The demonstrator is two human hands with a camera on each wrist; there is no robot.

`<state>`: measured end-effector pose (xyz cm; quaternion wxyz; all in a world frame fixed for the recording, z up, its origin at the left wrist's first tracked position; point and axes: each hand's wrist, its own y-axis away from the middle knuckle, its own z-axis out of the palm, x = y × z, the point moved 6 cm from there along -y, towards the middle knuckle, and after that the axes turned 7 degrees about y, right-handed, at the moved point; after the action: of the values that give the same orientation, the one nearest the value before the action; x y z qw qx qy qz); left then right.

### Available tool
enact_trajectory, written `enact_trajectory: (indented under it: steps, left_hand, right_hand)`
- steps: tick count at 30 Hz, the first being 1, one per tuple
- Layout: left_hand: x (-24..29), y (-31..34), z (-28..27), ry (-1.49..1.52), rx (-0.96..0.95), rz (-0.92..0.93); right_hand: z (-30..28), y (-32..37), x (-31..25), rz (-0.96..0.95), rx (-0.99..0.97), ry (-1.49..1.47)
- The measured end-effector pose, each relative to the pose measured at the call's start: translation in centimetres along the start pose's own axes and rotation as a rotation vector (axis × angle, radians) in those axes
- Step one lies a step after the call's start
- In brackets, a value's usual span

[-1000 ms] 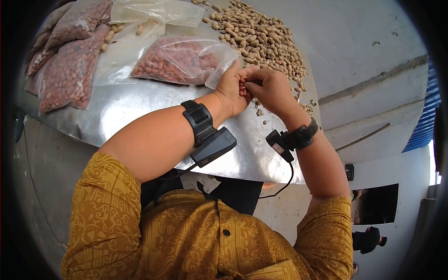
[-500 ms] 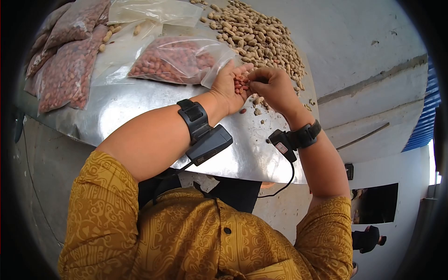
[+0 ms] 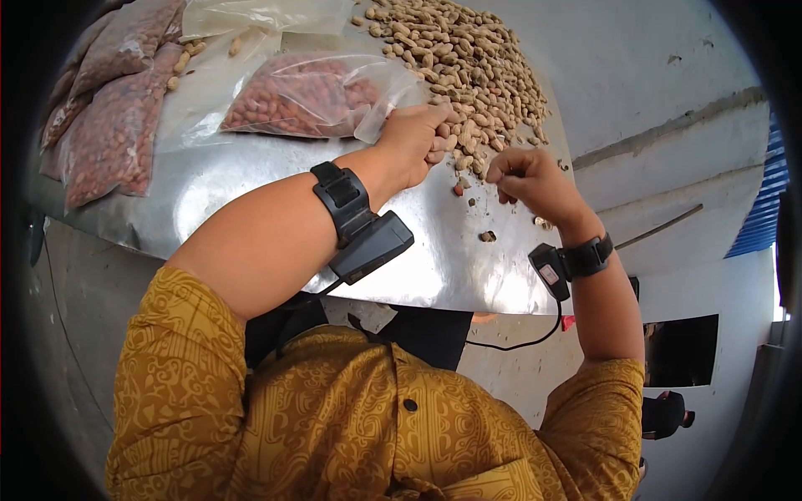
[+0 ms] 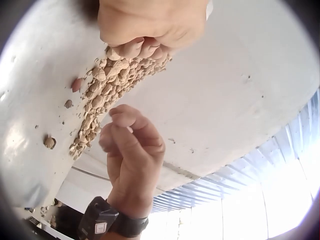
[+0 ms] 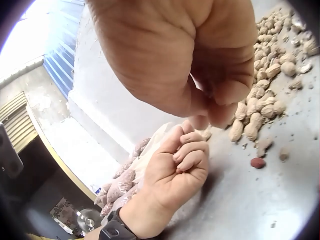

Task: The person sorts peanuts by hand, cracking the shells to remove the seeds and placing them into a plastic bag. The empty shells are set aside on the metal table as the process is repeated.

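My left hand (image 3: 413, 144) is curled into a loose fist beside the peanut pile, above the metal table. In the right wrist view a bit of red peanut kernel (image 5: 179, 170) shows between its bent fingers and palm; the rest is hidden. To the right, my right hand (image 3: 535, 185) is held over the table, apart from the left, with bent fingers and the thumb near the index finger. No object shows between its fingertips in the left wrist view. A lone red peanut (image 5: 258, 162) lies on the table below the hands.
Unshelled peanuts (image 3: 468, 75) form a large pile at the back. A clear bag of red peanuts (image 3: 292, 96) lies left of my left hand, with more filled bags (image 3: 113, 134) stacked at far left. A brown fragment (image 3: 487, 237) sits near the front. Another person (image 3: 664, 415) stands at far right.
The left hand was open with red kernels on its palm and has closed over them. The right hand, which was picking at those kernels, has moved right and toward the body.
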<state>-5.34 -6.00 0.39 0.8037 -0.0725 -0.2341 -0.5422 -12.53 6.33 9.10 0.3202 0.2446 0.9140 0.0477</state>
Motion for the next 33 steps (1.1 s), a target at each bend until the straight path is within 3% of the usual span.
enact_trajectory:
  steps: [2,5,9,12,15,20,24,26,27,30,33]
  left_hand:
    - [0.0,0.2,0.4,-0.253,-0.068,0.013]
    - [-0.2,0.0,1.7,-1.060,-0.198,0.281]
    - [-2.1,1.4,3.3,-1.584,-0.457,0.610]
    - [-2.0,1.1,2.8,-1.490,-0.408,0.404]
    - [-1.7,0.8,2.3,-1.305,-0.343,0.354]
    - [-0.8,1.5,2.6,-1.230,-0.310,0.394]
    - [-0.4,0.9,2.3,-1.281,-0.231,0.489]
    - [-0.2,0.3,1.7,-1.191,-0.163,0.446]
    - [-0.2,0.1,1.4,-1.145,-0.127,0.425]
    - [-0.5,-0.5,0.7,-0.927,-0.111,0.307]
    - [-0.9,0.2,0.8,-0.602,-0.117,0.085]
  right_hand:
    - [0.7,1.6,1.1,0.079,-0.049,0.028]
    - [1.9,3.4,3.1,0.107,-0.050,0.006]
    - [4.0,4.8,5.1,-0.057,0.067,0.134]
    - [4.0,5.3,4.7,-0.104,0.125,0.187]
    - [3.2,5.5,5.7,-0.061,0.117,0.221]
    - [-1.7,6.6,9.4,-0.004,0.222,0.445]
    - [-6.2,7.4,12.3,0.075,0.410,0.646]
    - [-7.2,7.4,12.6,0.073,0.506,0.738]
    - [-6.9,7.2,11.3,0.093,0.504,0.753]
    - [-3.7,5.5,5.7,-0.139,0.474,0.558]
    - [1.0,3.7,0.7,-0.246,0.271,0.451]
